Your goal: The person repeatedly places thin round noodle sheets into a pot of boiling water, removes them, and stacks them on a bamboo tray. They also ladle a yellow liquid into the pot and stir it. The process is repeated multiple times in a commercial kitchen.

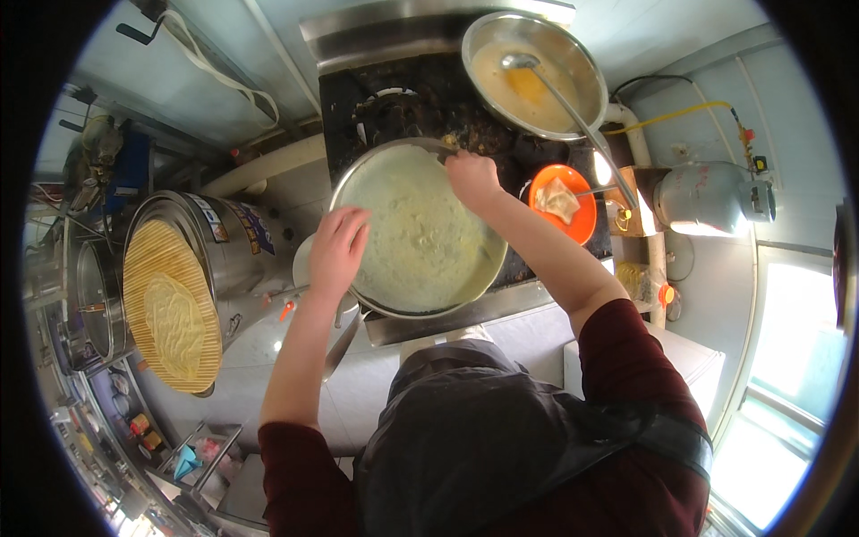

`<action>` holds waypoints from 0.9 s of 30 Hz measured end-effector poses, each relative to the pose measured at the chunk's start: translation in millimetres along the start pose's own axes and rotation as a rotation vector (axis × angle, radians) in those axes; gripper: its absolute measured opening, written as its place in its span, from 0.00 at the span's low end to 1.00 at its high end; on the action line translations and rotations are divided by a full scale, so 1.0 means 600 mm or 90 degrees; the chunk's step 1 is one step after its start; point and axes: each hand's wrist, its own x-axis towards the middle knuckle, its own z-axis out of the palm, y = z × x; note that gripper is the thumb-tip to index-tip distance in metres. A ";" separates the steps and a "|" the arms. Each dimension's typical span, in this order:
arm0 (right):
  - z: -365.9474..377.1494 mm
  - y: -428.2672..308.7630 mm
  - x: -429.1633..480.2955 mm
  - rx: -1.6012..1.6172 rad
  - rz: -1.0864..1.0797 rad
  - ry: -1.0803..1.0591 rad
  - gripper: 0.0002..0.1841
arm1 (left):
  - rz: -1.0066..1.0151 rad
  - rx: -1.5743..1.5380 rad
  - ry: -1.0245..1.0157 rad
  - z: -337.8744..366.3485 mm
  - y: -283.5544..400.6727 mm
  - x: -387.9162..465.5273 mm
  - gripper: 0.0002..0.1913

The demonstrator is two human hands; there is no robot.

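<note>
A wide round pan [349, 295] on the black stove holds a thin pale yellow-green sheet of batter [423, 235]. My right hand [473, 176] is at the pan's upper right rim, fingers bent down at the edge of the sheet; whether they pinch it is hidden. Over the pan's left edge hovers my left hand [340, 245], fingers loosely curled, with nothing seen in it. To the right, an orange plate [586, 225] bears a folded cloth [558, 200]. A steel bowl [599, 87] of light batter stands at the upper right, a long-handled ladle [567, 104] resting in it.
At the left, a ribbed round tray [137, 268] bearing a thin pancake [174, 325] lies on a large steel drum [248, 228]. The black stove top [429, 87] has open burners behind the pan. A gas cylinder [704, 198] and yellow hose [678, 113] are at the right.
</note>
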 end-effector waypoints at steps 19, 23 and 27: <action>-0.006 -0.022 -0.132 0.490 0.007 0.234 0.04 | 0.162 0.178 -0.232 0.046 -0.108 0.095 0.12; -0.018 -0.026 -0.125 0.558 0.043 0.211 0.05 | 0.125 0.151 -0.204 0.068 -0.056 0.076 0.21; -0.030 -0.030 -0.120 0.557 0.025 0.209 0.07 | 0.040 0.233 -0.164 0.124 -0.013 0.065 0.22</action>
